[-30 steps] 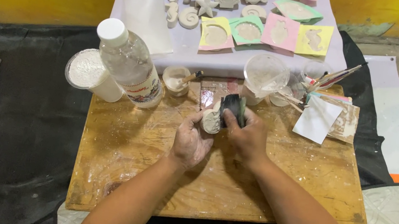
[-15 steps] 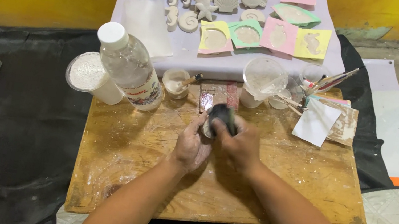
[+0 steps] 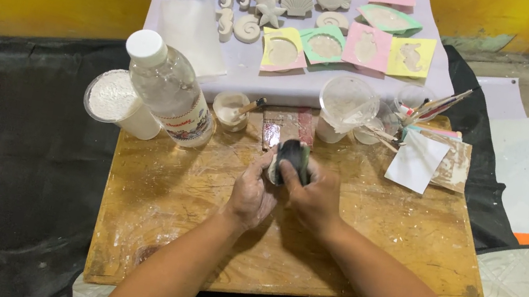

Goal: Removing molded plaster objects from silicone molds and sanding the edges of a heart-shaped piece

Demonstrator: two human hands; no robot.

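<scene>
Hands meet over the wooden board (image 3: 193,230), left hand (image 3: 251,193) cupped and right hand (image 3: 315,194) closed around a small dark mould (image 3: 293,157) pressed between them, just in front of the clear plastic bottle (image 3: 170,93) and white powder tub (image 3: 116,101).

a: any packages or labels here?

b: a clear plastic bottle (image 3: 167,89) with a white cap lies tilted at the back left of the wooden surface (image 3: 193,230). a label (image 3: 184,124) wraps its lower part, white with red and dark print.

a: anything beside it?

b: a white round tub (image 3: 118,102) of white powder, just to its left, touching it. no signs or screens.
</scene>
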